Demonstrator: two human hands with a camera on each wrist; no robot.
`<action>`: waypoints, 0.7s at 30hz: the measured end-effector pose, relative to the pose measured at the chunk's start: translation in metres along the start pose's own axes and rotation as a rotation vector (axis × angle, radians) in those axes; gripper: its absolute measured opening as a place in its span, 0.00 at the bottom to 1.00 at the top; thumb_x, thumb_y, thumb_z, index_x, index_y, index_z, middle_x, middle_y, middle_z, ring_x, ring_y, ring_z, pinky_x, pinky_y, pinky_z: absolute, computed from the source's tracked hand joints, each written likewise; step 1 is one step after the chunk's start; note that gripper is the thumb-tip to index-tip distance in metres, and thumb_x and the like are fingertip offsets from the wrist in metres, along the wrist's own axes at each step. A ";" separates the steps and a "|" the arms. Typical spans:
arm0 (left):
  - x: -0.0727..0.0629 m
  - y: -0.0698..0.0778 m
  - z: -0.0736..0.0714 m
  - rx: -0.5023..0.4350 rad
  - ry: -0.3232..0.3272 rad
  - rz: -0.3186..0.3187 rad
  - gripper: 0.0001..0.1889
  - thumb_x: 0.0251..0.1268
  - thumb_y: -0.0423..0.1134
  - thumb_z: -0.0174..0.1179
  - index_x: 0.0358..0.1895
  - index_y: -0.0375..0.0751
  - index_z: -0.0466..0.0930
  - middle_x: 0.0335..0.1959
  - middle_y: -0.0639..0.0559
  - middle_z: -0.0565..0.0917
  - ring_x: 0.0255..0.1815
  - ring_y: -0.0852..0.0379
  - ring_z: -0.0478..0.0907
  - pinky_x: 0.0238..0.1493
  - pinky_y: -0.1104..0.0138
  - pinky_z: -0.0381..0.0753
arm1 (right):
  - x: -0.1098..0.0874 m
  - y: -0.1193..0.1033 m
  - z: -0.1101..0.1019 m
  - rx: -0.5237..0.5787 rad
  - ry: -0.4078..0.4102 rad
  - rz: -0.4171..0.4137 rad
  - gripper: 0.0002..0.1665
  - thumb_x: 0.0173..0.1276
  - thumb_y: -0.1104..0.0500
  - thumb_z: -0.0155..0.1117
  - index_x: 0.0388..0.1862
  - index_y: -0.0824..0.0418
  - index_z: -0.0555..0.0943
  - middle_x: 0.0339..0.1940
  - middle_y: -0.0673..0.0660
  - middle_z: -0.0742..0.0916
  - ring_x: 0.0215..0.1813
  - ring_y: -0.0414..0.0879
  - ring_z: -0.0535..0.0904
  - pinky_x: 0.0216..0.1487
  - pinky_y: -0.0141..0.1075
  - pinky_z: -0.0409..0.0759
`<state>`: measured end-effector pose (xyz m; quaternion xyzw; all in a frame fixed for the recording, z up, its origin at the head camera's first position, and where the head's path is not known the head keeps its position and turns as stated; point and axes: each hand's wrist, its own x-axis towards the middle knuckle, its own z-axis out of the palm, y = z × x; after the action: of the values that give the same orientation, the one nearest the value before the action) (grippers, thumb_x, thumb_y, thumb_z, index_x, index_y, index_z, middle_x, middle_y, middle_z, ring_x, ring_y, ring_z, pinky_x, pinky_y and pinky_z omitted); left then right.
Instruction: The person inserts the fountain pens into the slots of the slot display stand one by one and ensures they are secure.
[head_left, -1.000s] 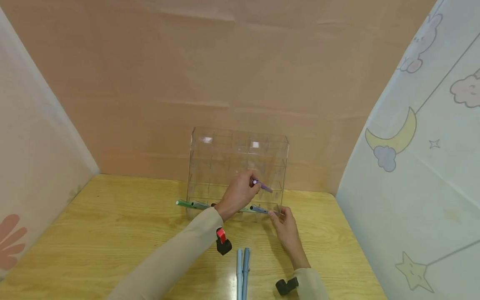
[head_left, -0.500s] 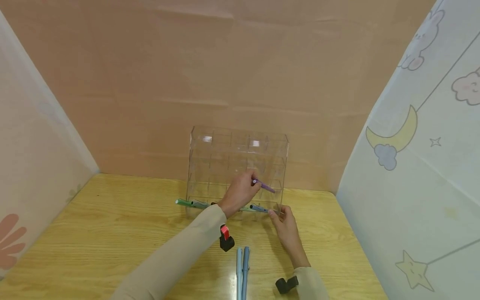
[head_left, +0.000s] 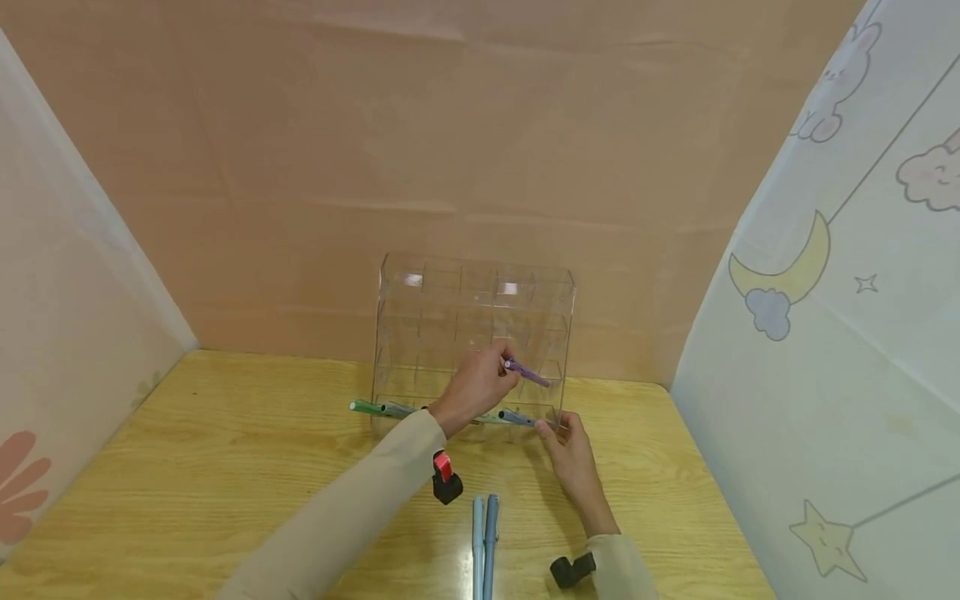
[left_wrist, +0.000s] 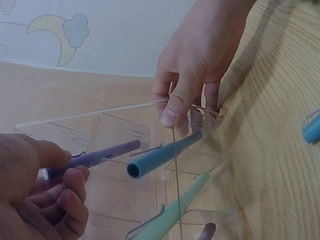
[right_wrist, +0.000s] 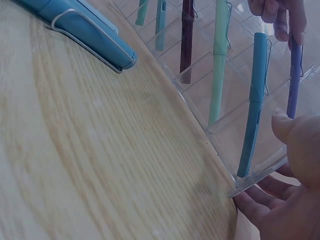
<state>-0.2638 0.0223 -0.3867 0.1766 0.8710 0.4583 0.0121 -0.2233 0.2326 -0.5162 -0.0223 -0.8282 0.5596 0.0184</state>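
My left hand point(head_left: 480, 383) pinches a purple pen point(head_left: 534, 375) near its pale-tipped end, with thumb and fingers around it. The pen slants down to the right, its far end at the right end of the second tier from the bottom of a clear acrylic pen rack point(head_left: 477, 298). Low on the rack's right side, my right hand point(head_left: 576, 462) grips the corner, thumb in front and fingers round behind. Just beside that thumb, a blue pen point(right_wrist: 254, 105) sits in the bottom tier. A mint green pen point(right_wrist: 217, 70) and a dark maroon pen point(right_wrist: 186, 45) occupy neighbouring slots.
A green pen point(head_left: 366, 407) juts out at the bottom tier's left end. On the wooden table point(head_left: 247, 467) in front of the rack lie a light blue pen point(head_left: 477, 542) and a darker blue pen point(head_left: 491, 533), side by side. A brown backdrop point(head_left: 300, 183) stands behind.
The purple pen's far end reaches slightly further right than a second ago. My left hand still pinches it, and my right hand keeps its place at the rack's corner.
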 end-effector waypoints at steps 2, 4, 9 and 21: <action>-0.002 -0.001 -0.002 -0.011 -0.016 -0.016 0.12 0.78 0.36 0.61 0.58 0.39 0.78 0.40 0.45 0.89 0.25 0.59 0.76 0.23 0.70 0.72 | 0.000 0.001 0.000 0.003 -0.001 -0.001 0.38 0.83 0.43 0.61 0.75 0.69 0.64 0.77 0.72 0.73 0.79 0.73 0.70 0.76 0.64 0.73; -0.005 -0.001 -0.006 -0.023 -0.026 -0.036 0.16 0.79 0.37 0.60 0.64 0.38 0.77 0.41 0.44 0.90 0.24 0.59 0.76 0.22 0.69 0.72 | 0.000 0.001 0.001 0.007 -0.003 -0.004 0.38 0.83 0.43 0.60 0.75 0.69 0.64 0.77 0.73 0.73 0.79 0.74 0.70 0.76 0.65 0.73; -0.016 0.003 -0.018 -0.052 -0.014 -0.062 0.22 0.80 0.40 0.59 0.71 0.39 0.72 0.41 0.46 0.89 0.22 0.60 0.73 0.23 0.68 0.71 | -0.001 0.001 0.001 0.008 -0.008 -0.009 0.39 0.83 0.43 0.60 0.75 0.70 0.64 0.76 0.73 0.74 0.78 0.74 0.71 0.76 0.65 0.73; -0.059 0.010 -0.036 -0.046 0.036 0.012 0.20 0.79 0.44 0.62 0.67 0.44 0.76 0.39 0.52 0.85 0.21 0.59 0.71 0.23 0.67 0.71 | -0.003 0.000 -0.001 0.010 -0.017 -0.007 0.41 0.82 0.39 0.60 0.75 0.68 0.65 0.78 0.73 0.72 0.78 0.75 0.70 0.75 0.67 0.72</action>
<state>-0.2119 -0.0196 -0.3664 0.1733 0.8591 0.4816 -0.0024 -0.2203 0.2331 -0.5157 -0.0145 -0.8255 0.5640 0.0137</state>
